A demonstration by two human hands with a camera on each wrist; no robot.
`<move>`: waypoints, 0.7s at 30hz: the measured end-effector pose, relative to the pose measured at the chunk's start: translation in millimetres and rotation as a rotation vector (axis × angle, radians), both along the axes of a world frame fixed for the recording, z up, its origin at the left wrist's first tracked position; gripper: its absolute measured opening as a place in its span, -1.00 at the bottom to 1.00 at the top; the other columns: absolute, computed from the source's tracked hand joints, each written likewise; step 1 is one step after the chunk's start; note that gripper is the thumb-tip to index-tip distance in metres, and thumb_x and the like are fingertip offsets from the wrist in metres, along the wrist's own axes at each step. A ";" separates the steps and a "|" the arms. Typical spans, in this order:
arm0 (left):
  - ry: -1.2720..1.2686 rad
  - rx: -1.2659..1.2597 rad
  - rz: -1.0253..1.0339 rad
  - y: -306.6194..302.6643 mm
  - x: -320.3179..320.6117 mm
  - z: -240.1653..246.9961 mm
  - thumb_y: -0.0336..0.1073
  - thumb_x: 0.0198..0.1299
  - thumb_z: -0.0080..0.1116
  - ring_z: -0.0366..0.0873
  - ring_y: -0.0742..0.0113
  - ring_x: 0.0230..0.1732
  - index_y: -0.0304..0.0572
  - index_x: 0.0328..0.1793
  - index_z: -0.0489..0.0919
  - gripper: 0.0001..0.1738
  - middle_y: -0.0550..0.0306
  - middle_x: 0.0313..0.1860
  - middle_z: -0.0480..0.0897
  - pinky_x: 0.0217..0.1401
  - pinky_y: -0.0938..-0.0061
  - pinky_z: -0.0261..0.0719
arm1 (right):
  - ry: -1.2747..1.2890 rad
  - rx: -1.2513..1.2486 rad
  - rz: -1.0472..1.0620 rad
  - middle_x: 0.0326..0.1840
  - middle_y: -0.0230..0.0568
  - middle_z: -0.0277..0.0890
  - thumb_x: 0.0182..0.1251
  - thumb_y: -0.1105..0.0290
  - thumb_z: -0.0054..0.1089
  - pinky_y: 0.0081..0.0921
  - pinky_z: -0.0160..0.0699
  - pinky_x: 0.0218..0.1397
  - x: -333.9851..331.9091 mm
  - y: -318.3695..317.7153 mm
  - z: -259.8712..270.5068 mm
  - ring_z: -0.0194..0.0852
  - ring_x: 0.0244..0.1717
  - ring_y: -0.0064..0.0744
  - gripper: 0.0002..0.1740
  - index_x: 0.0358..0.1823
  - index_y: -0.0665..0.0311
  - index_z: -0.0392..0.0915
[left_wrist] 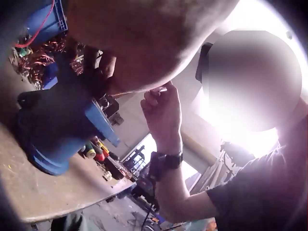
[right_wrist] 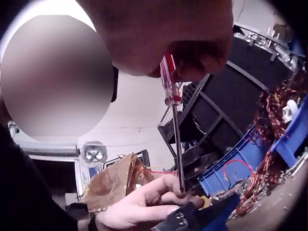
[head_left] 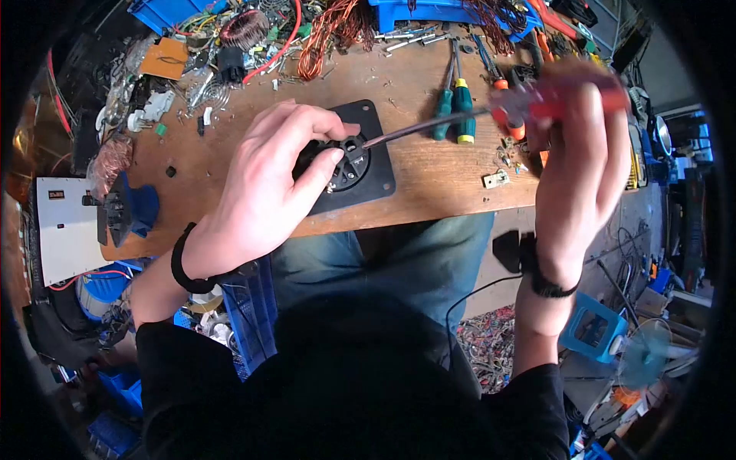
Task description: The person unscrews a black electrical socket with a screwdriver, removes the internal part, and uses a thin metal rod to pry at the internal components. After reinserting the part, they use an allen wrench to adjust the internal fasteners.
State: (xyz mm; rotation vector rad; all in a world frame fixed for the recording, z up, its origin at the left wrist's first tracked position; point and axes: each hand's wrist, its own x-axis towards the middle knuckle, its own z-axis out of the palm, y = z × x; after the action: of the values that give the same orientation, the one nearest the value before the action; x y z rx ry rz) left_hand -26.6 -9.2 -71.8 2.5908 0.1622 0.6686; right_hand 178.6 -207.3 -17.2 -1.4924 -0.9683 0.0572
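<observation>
In the head view, a black part with a square base plate [head_left: 376, 188] sits on the wooden bench, its round, slotted top facing up. My left hand [head_left: 264, 172] grips that round top, thumb on the near side and fingers curled over the far side. With my right hand [head_left: 579, 161] I hold a screwdriver by its clear red handle [head_left: 563, 100], which is blurred. The long metal shaft [head_left: 429, 123] slants down leftward, its tip at the top of the black part beside my left fingertips. The right wrist view shows the screwdriver [right_wrist: 176, 139] pointing down toward my left hand [right_wrist: 139, 207].
Two green-handled screwdrivers [head_left: 463, 115] lie right of the plate, near a small metal bracket [head_left: 496, 179]. Copper wire [head_left: 330, 38], loose scrap and a blue bin [head_left: 460, 14] line the bench's back. A blue-black part [head_left: 134, 205] stands at the left edge.
</observation>
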 end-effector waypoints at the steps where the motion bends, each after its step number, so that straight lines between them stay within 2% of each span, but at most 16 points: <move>1: -0.006 -0.011 0.001 -3.3 0.1 -3.3 -0.50 0.53 0.28 0.83 0.12 0.27 -0.30 0.17 0.62 -0.83 -0.10 0.14 0.86 0.35 0.24 0.73 | -0.068 0.034 0.083 0.03 -0.37 0.75 0.84 0.22 0.09 -0.63 0.44 -0.08 6.6 11.2 0.5 0.53 -0.16 -0.68 -0.65 0.27 0.34 0.68; 2: 0.002 -0.212 0.028 -8.8 0.4 -7.0 -0.51 0.54 0.27 0.83 0.12 0.28 -0.31 0.19 0.60 -0.82 -0.13 0.17 0.85 0.34 0.26 0.73 | -0.142 0.086 0.232 0.00 -0.40 0.75 0.83 0.22 0.13 -0.66 0.47 -0.04 13.8 19.5 -2.4 0.58 -0.11 -0.67 -0.66 0.26 0.33 0.70; 3: 0.013 -0.414 0.055 -12.1 0.7 -10.4 -0.52 0.55 0.25 0.82 0.12 0.29 -0.32 0.21 0.59 -0.81 -0.15 0.20 0.83 0.33 0.28 0.73 | -0.167 0.023 0.135 0.00 -0.39 0.76 0.82 0.23 0.16 -0.66 0.49 -0.01 21.4 24.4 -6.7 0.59 -0.09 -0.67 -0.66 0.29 0.35 0.68; 4: 0.008 -0.424 0.054 -11.6 1.6 -11.7 -0.52 0.55 0.25 0.82 0.12 0.29 -0.32 0.21 0.59 -0.81 -0.15 0.20 0.83 0.33 0.28 0.73 | -0.192 -0.036 0.040 0.00 -0.38 0.76 0.80 0.24 0.19 -0.66 0.52 0.03 24.5 28.5 -7.5 0.60 -0.07 -0.68 -0.66 0.31 0.36 0.66; 6: 0.036 -0.468 0.040 -11.0 2.2 -13.3 -0.56 0.56 0.21 0.81 0.12 0.31 -0.35 0.26 0.57 -0.78 -0.20 0.26 0.78 0.34 0.32 0.73 | -0.225 -0.071 0.061 -0.03 -0.37 0.75 0.80 0.24 0.19 -0.64 0.51 0.00 23.5 36.7 -1.7 0.60 -0.10 -0.66 -0.67 0.28 0.37 0.65; 10: -0.048 -0.495 -0.026 -6.9 0.5 -25.1 -0.50 0.52 0.31 0.80 0.08 0.33 -0.37 0.30 0.57 -0.70 -0.18 0.33 0.75 0.38 0.28 0.71 | -0.339 -0.162 0.129 -0.16 -0.33 0.71 0.78 0.24 0.20 -0.57 0.49 -0.11 9.6 40.4 16.0 0.58 -0.22 -0.58 -0.70 0.17 0.38 0.63; 12: -0.094 -0.368 -0.053 -8.6 -2.7 -18.7 -0.39 0.37 0.48 0.79 -0.13 0.24 -0.31 0.29 0.63 -0.58 -0.18 0.20 0.75 0.31 0.12 0.73 | -0.392 -0.196 0.169 -0.22 -0.30 0.69 0.77 0.24 0.20 -0.53 0.47 -0.17 -0.1 52.1 23.3 0.57 -0.27 -0.54 -0.71 0.12 0.38 0.61; 13: -0.055 -0.393 -0.031 -9.6 -4.9 -18.2 -0.28 0.26 0.61 0.74 -0.16 0.32 -0.28 0.32 0.65 -0.44 -0.18 0.24 0.74 0.36 0.07 0.69 | -0.418 -0.211 0.190 -0.26 -0.29 0.68 0.76 0.24 0.20 -0.51 0.47 -0.20 -10.7 53.1 27.6 0.56 -0.30 -0.52 -0.71 0.09 0.39 0.61; 14: -0.079 -0.316 -0.028 -11.1 -3.7 -16.6 -0.30 0.17 0.67 0.74 -0.17 0.28 -0.27 0.34 0.66 -0.38 -0.15 0.23 0.74 0.36 0.07 0.69 | -0.443 -0.225 0.211 -0.29 -0.28 0.67 0.76 0.24 0.20 -0.49 0.46 -0.23 -15.2 55.7 31.7 0.56 -0.33 -0.50 -0.71 0.06 0.39 0.60; 16: -0.138 -0.180 -0.004 -11.8 -0.7 -20.9 -0.33 0.11 0.69 0.74 -0.16 0.25 -0.27 0.32 0.66 -0.36 -0.12 0.20 0.75 0.33 0.05 0.69 | -0.493 -0.253 0.252 -0.35 -0.26 0.65 0.75 0.24 0.21 -0.45 0.44 -0.29 -23.7 53.6 40.8 0.55 -0.39 -0.46 -0.70 0.00 0.40 0.59; 18: -0.084 -0.289 0.027 -12.8 0.5 -23.2 -0.39 0.11 0.67 0.74 -0.15 0.22 -0.26 0.27 0.66 -0.41 -0.09 0.15 0.77 0.29 0.05 0.71 | -0.535 -0.273 0.294 -0.42 -0.24 0.63 0.74 0.24 0.21 -0.42 0.43 -0.34 -20.9 61.0 47.6 0.54 -0.45 -0.42 -0.69 -0.05 0.40 0.57; 20: -0.140 -0.375 0.012 -11.8 1.7 -31.2 -0.40 0.12 0.66 0.75 -0.14 0.19 -0.26 0.22 0.65 -0.45 -0.07 0.12 0.78 0.26 0.08 0.72 | -0.574 -0.290 0.330 -0.48 -0.21 0.61 0.73 0.24 0.22 -0.38 0.42 -0.40 -20.6 70.3 53.6 0.53 -0.51 -0.38 -0.68 -0.11 0.41 0.56; 21: -0.123 -0.337 -0.007 -9.9 1.0 -33.0 -0.41 0.18 0.65 0.76 -0.12 0.25 -0.27 0.27 0.62 -0.44 -0.12 0.19 0.78 0.34 0.08 0.70 | -0.428 -0.277 0.405 -0.48 -0.21 0.60 0.74 0.25 0.19 -0.38 0.41 -0.41 -14.0 74.2 54.3 0.51 -0.52 -0.39 -0.68 -0.11 0.42 0.57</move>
State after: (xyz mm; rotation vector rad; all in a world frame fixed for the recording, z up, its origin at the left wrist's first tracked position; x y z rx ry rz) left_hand -25.5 -19.1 -104.8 2.2213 0.2079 0.7277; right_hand 164.6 -133.1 37.1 -1.5688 -1.6563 0.1744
